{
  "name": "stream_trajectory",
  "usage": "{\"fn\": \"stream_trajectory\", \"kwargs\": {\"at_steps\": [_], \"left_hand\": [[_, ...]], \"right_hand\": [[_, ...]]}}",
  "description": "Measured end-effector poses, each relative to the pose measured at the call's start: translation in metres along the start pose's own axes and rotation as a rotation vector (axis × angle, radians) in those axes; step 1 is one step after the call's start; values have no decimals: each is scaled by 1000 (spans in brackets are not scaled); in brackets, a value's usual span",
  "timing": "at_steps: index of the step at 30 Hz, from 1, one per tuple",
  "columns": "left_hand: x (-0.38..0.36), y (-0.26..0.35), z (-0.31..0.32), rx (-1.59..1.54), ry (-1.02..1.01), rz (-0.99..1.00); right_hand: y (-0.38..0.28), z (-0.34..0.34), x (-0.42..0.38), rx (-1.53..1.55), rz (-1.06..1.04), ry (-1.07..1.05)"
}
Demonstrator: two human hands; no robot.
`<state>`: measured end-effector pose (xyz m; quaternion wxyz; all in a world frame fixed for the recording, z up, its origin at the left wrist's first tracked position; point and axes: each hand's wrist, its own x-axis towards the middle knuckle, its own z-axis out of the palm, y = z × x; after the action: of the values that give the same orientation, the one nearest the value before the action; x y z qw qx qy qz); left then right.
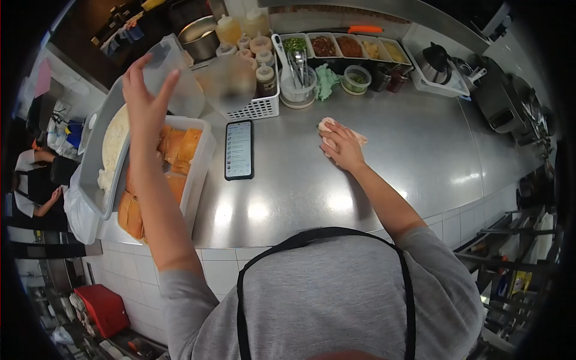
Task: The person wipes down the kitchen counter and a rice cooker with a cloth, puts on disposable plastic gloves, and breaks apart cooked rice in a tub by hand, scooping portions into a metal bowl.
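Note:
My left hand (147, 90) is raised over the left side of the counter, thumb and fingers apart. It overlaps a translucent plastic piece (183, 90); whether they touch is unclear. Below it, a white tub (206, 150) holds orange-brown bread-like pieces (180, 147), partly hidden by my forearm. Beside that, a grey tub (90, 162) contains a white food mass (115, 141). My right hand (341, 144) presses a bunched pale cloth (360, 139) against the steel counter (288, 180), fingers curved over it. Between my hands lies a phone (239, 150) with a lit screen.
A white basket (261, 108) of bottles stands behind the phone. Farther back are a topping tray (351, 48), a tub with tongs (297, 87), a green cloth (326, 81) and jars. A black-lidded jug (437, 60) is back right. Another person (36, 186) stands far left.

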<state>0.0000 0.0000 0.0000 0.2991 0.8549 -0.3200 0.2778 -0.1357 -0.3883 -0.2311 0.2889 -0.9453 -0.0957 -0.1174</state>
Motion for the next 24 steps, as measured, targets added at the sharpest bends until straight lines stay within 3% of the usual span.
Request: {"fn": "stream_trajectory", "kwargs": {"at_steps": [2, 3, 5, 6, 11, 15, 18, 20, 22, 23, 24], "left_hand": [[14, -47, 2, 561, 268, -185], [1, -42, 46, 487, 317, -253], [13, -42, 44, 788, 85, -326], [19, -53, 42, 784, -1, -395], [35, -67, 41, 702, -9, -334], [56, -19, -13, 580, 221, -46], [63, 54, -72, 435, 208, 53], [55, 116, -101, 281, 211, 79], [37, 159, -119, 200, 259, 125], [24, 178, -124, 257, 269, 161], [11, 194, -126, 96, 229, 136]], "right_hand": [[-11, 12, 3, 36, 20, 24], [18, -29, -5, -67, 8, -14], [8, -15, -1, -45, 15, 4], [4, -8, 2, -26, 13, 23], [7, -9, 1, -2, 4, 27], [14, -9, 3, -2, 11, 46], [13, -14, 1, 54, -19, 71], [22, -10, 4, 361, 53, 43], [49, 17, 16, 573, -7, 171], [37, -2, 20, 630, -23, 163], [15, -27, 20, 691, -37, 143]]}}
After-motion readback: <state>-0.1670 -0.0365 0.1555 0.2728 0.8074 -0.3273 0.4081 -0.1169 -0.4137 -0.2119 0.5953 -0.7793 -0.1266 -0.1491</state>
